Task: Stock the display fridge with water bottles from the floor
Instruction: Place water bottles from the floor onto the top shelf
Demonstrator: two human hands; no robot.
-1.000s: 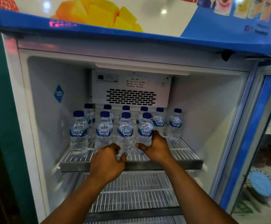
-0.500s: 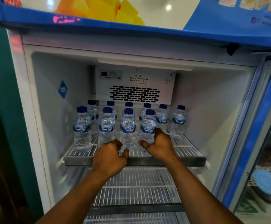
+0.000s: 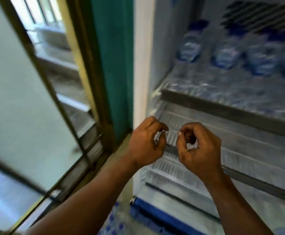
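Though pretty smeared by motion blur, enough to count stuff, nearest first. Two bare forearms coming up from the bottom edge, two hands at the ends. Left hand (image 3: 146, 145) and right hand (image 3: 202, 150) side by side, close but not touching, each with fingers curled in toward the thumb and gripping nothing at all. Both hovering in front of the fridge racks; can't say for sure about contact with the wire.

Down on the floor between the forearms: a bunch of clear plastic water bottles with blue caps (image 3: 113, 223), right beside the blue base strip of the white display fridge (image 3: 141, 65). Way too blurry for a cap count, so no number from me on those.

Inside the fridge, three white wire shelves (image 3: 206, 133) by my count, each with a grey front rail. Hands level with the middle one. Up on the top shelf (image 3: 223, 107), four clear bottles with blue labels (image 3: 226, 53) standing upright in the front row, left to right. Dark blue caps of more bottles poking up behind, but no way to count that back row.

Farthest back, one black slotted vent grille (image 3: 263, 16) on the rear wall, top right corner. Off to the left of the fridge, one teal wall strip (image 3: 111, 56), then brown-framed glass panes (image 3: 28, 90), at least two.
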